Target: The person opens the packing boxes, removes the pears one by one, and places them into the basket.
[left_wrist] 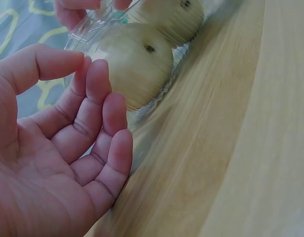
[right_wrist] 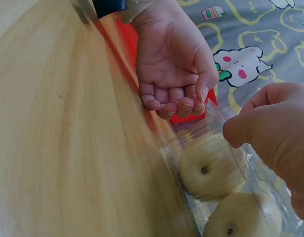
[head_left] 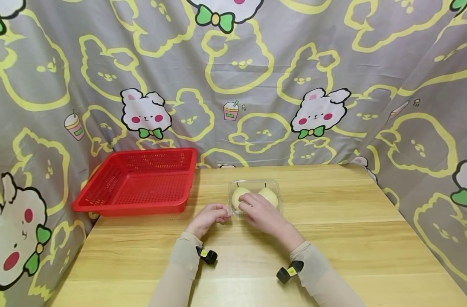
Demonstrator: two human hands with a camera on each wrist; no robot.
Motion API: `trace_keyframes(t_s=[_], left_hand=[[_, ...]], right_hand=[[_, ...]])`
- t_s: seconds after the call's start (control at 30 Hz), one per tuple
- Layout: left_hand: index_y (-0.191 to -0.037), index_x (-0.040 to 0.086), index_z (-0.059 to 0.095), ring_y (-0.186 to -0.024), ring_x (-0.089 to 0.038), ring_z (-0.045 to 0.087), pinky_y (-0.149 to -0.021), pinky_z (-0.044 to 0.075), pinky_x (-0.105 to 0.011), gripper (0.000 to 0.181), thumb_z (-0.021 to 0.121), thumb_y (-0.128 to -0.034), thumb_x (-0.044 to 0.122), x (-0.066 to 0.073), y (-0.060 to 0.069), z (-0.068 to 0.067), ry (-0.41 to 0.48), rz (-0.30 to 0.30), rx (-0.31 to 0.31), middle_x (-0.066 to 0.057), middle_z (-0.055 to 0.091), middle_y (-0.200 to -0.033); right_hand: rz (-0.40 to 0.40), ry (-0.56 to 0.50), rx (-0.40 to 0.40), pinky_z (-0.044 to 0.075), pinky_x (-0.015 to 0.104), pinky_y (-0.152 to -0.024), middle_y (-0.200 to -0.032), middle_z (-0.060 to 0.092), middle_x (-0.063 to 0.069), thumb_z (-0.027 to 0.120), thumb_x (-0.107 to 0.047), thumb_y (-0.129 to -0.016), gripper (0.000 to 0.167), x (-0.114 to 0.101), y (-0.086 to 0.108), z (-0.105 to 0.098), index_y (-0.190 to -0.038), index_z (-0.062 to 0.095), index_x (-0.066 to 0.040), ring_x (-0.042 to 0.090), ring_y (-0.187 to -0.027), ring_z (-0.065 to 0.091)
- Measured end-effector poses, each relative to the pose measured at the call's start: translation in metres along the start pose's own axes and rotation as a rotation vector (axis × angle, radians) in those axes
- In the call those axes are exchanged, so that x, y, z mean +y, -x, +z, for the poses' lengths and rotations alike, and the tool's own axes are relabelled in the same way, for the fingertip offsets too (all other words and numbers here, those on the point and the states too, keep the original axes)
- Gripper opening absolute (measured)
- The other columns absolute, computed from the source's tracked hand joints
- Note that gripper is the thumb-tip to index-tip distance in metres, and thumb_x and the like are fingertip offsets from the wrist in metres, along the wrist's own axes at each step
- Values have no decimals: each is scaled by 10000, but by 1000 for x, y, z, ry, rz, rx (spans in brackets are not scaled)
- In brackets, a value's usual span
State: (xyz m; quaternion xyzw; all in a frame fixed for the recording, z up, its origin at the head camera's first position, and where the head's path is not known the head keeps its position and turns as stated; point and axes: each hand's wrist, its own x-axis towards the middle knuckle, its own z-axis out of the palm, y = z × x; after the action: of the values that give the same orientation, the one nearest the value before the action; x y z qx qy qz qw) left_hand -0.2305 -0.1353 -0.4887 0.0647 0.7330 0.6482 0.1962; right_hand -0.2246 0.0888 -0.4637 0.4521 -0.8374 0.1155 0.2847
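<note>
A clear plastic clamshell box (head_left: pixel 255 182) holding two pale yellow pears (head_left: pixel 269 196) sits on the wooden table. At its near left corner, my left hand (head_left: pixel 209 218) brings thumb and index fingertip together on the plastic edge; the other fingers are curled, as the left wrist view shows the hand (left_wrist: pixel 67 123). My right hand (head_left: pixel 265 215) reaches over the box from the right. In the right wrist view, thumb and finger of the right hand (right_wrist: pixel 275 133) bend round the plastic edge near the same corner. The exact grip of both hands is partly hidden.
A red perforated plastic basket (head_left: pixel 152 209) stands to the left of the box, near the back of the wooden table (head_left: pixel 348 238). A grey patterned curtain (head_left: pixel 252 55) hangs behind the table and along both sides.
</note>
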Motion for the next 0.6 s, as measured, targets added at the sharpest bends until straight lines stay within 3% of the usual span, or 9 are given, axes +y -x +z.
trace_keyframes(t_s=[0.27, 0.6], left_hand=[[-823, 84, 657, -832, -122, 629, -766, 500, -276, 80, 582, -850, 77, 1, 2, 2, -7, -8, 2, 39, 660, -805], [-956, 30, 690, -818, -89, 651, -751, 497, -264, 138, 615, -873, 110, 2, 2, 5, 32, -35, 29, 25, 720, -847]], right_hand=[[-60, 10, 102, 510, 334, -960, -1049, 671, 37, 757, -51, -720, 181, 3, 1, 5, -839, 628, -94, 208, -1027, 633], [-55, -19, 123, 527, 341, -936, -1031, 702, 60, 793, -31, -670, 222, 6, 2, 5, -800, 620, -79, 222, -1005, 653]])
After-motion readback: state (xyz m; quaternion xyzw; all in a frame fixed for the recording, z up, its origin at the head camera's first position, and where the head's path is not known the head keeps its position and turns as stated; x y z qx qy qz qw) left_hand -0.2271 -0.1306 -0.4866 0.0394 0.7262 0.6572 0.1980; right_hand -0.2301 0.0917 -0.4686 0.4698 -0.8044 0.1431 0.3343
